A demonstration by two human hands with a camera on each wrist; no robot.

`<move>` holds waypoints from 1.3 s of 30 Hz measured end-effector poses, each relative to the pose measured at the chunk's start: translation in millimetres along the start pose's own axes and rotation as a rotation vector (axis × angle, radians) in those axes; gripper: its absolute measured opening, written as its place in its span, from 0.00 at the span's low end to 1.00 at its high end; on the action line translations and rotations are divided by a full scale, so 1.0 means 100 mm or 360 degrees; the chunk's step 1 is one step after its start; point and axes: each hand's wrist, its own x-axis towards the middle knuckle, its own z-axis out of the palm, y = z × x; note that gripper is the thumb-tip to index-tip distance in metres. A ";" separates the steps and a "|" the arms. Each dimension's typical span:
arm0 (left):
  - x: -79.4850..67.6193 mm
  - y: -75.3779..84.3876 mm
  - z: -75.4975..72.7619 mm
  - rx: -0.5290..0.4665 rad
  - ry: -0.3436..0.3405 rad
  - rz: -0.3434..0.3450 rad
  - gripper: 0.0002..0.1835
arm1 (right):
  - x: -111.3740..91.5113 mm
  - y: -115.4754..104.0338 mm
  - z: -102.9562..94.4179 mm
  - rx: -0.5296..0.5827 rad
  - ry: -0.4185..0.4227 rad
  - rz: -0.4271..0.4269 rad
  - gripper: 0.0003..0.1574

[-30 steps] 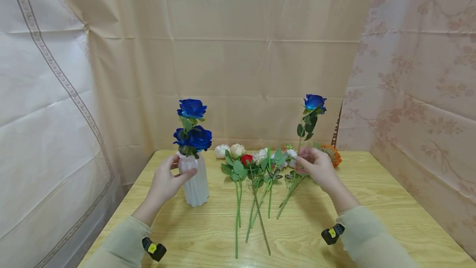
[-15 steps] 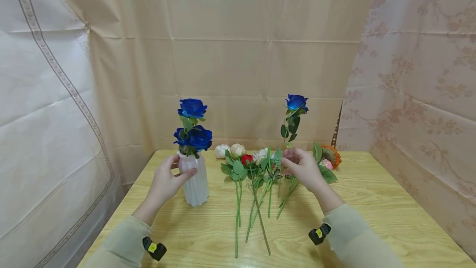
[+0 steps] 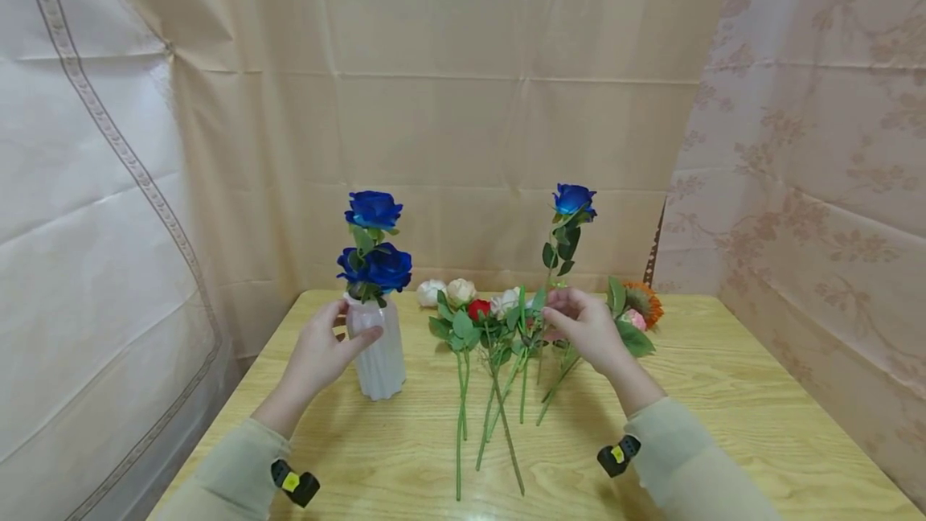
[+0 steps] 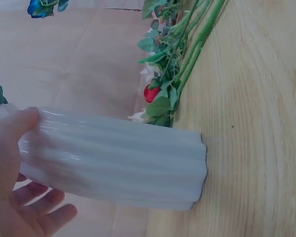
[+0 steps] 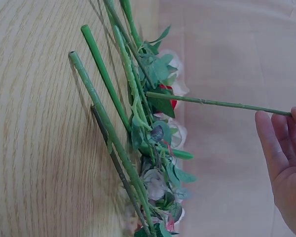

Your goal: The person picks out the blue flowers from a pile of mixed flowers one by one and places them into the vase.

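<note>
A white ridged vase (image 3: 379,368) stands upright at the left of the table, several blue roses (image 3: 373,211) rising from its mouth. My left hand (image 3: 323,348) grips the vase near its neck; in the left wrist view the thumb lies across the vase (image 4: 118,158) and the lower fingers curl beside it. My right hand (image 3: 592,330) pinches the stem of another blue rose (image 3: 574,200) and holds it upright above the flowers on the table. In the right wrist view, this rose's bare stem (image 5: 219,103) sticks out from between thumb and fingertips, its cut end over the leaves.
Several loose flowers lie across the wooden table (image 3: 405,465) between the hands, among them a red rose (image 3: 479,310) and a cream one (image 3: 460,293), stems toward me. An orange flower (image 3: 643,304) and a pink one (image 3: 634,320) lie right. Beige cloth (image 3: 492,127) hangs behind.
My right hand has moved left with the blue rose, uncovering the pink flower and leaves at the right, and has slowed in the last half second. My left hand stays on the vase.
</note>
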 end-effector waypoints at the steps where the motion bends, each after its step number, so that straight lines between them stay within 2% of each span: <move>1: 0.00 0.01 -0.01 0.0027 -0.0004 -0.0009 0.42 | 0.00 0.00 0.00 -0.0002 0.0000 0.0002 0.11; 8: -0.02 0.06 -0.04 0.0145 -0.0008 -0.0061 0.49 | 0.00 -0.02 -0.01 -0.0039 -0.0001 0.0002 0.11; 11: -0.05 0.08 -0.05 0.0167 0.0074 -0.0079 0.53 | -0.01 -0.04 -0.01 -0.0038 -0.0002 0.0002 0.12; 14: -0.08 0.09 -0.04 0.0182 0.0220 -0.0039 0.51 | -0.02 -0.05 0.00 -0.0035 -0.0002 -0.0005 0.12; 17: -0.11 0.10 -0.01 0.0148 0.0368 0.0093 0.40 | -0.03 -0.06 0.00 -0.0031 -0.0004 -0.0013 0.12; 21: -0.16 0.15 0.05 -0.0028 0.0455 0.0411 0.16 | -0.03 -0.05 0.00 -0.0037 -0.0022 -0.0023 0.12; 24: -0.19 0.22 0.13 -0.0167 0.0430 0.0660 0.05 | -0.03 -0.05 0.01 -0.0042 -0.0028 -0.0024 0.11; 26: -0.20 0.28 0.20 -0.0229 0.0389 0.0785 0.07 | -0.04 -0.05 0.01 -0.0046 -0.0037 -0.0031 0.10; 28: -0.22 0.35 0.27 -0.0299 0.0328 0.0850 0.09 | -0.05 -0.05 0.02 -0.0044 -0.0043 -0.0033 0.10; 30: -0.23 0.40 0.34 -0.0381 0.0241 0.0852 0.11 | -0.06 -0.05 0.03 -0.0044 -0.0067 -0.0044 0.10; 35: -0.23 0.52 0.48 -0.0539 0.0030 0.0719 0.20 | -0.07 -0.05 0.05 -0.0035 -0.0097 -0.0058 0.11; 39: -0.19 0.59 0.58 -0.0530 -0.0016 0.0712 0.25 | -0.08 -0.05 0.06 -0.0036 -0.0106 -0.0081 0.11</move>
